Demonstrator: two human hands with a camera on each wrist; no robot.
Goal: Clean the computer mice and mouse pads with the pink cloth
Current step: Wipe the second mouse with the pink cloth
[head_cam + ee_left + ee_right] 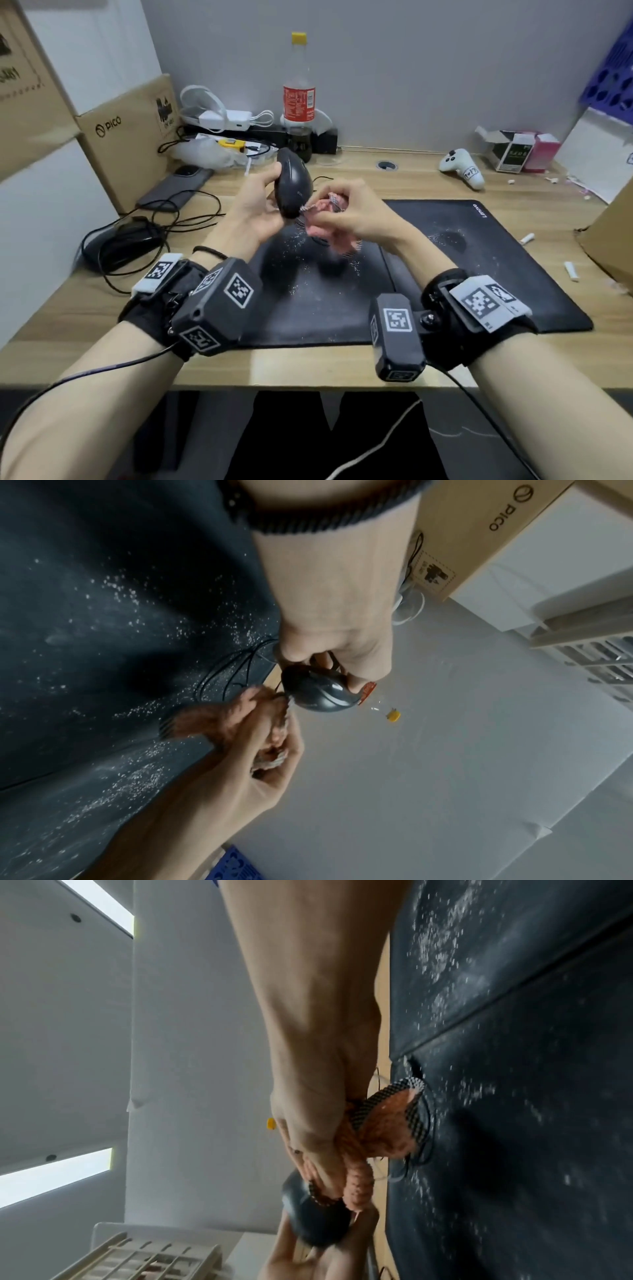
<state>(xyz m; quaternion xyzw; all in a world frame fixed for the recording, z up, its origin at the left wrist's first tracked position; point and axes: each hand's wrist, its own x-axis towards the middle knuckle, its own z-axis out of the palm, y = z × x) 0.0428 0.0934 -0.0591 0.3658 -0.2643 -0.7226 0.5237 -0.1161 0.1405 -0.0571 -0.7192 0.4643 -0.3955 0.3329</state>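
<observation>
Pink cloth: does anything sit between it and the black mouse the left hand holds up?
Nothing visible. The right hand grips the bunched pink cloth, and its edge already meets the lower side of the black mouse, held above the mouse pad by the left hand.

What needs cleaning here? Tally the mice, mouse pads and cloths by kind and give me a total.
Mice: 2, the black mouse held in the left hand and the second mouse among cables on the desk's left side.
Mouse pads: 2, the near pad and the Lenovo pad.
Cloths: 1, the pink cloth in the right hand.
Total: 5
</observation>
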